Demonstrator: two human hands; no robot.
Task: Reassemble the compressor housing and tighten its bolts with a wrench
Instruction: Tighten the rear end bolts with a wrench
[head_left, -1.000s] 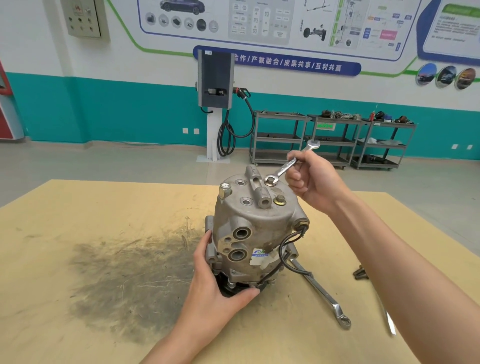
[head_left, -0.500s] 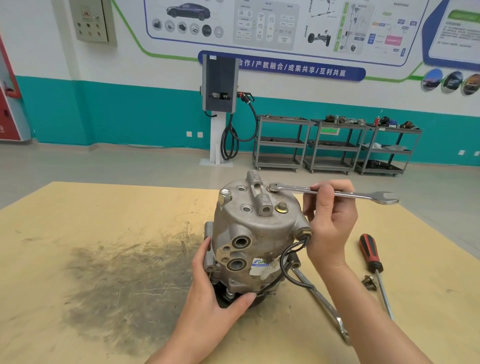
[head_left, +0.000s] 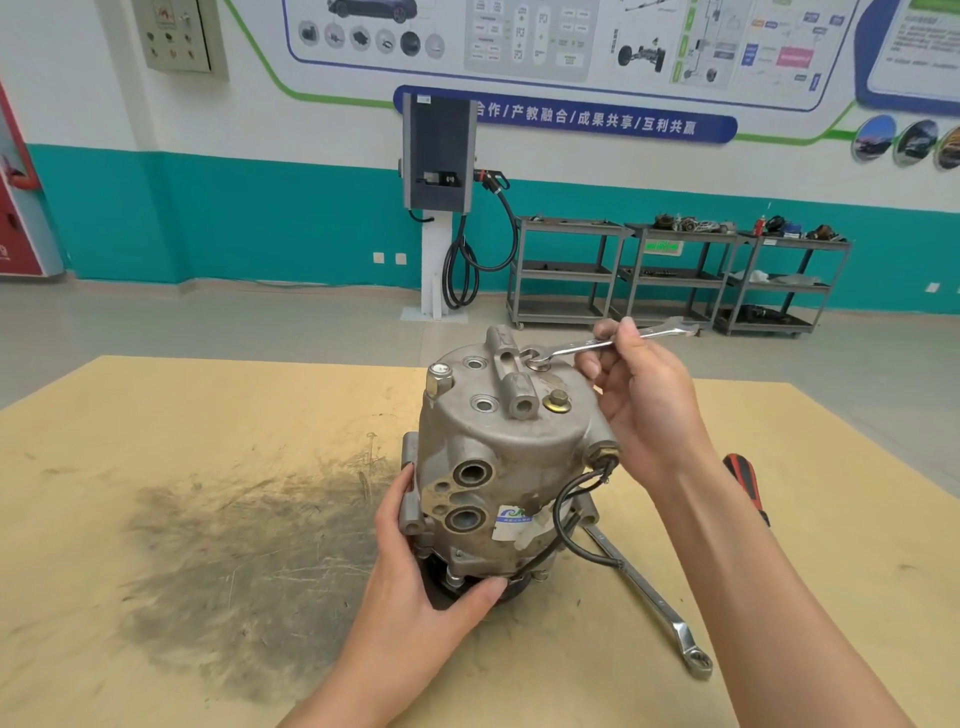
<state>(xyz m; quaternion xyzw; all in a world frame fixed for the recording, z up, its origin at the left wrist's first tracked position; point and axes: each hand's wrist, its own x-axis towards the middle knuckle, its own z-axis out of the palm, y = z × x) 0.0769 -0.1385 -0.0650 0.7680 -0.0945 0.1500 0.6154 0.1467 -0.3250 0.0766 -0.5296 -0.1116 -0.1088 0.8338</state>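
The grey cast compressor housing stands upright on the wooden table, a black cable looping down its right side. My left hand grips its lower left side and base. My right hand pinches the shaft of a small silver wrench, whose ring end sits on a bolt on the housing's top right. A brass-coloured bolt and a steel bolt also stand on the top face.
A long ring spanner lies on the table to the right of the housing. A red-handled screwdriver shows behind my right forearm. A dark grease stain covers the table to the left. Metal carts stand by the far wall.
The wrench handle has swung from pointing right to pointing back-right, away from me, with its ring end staying on the top bolt. My left hand stays on the housing.
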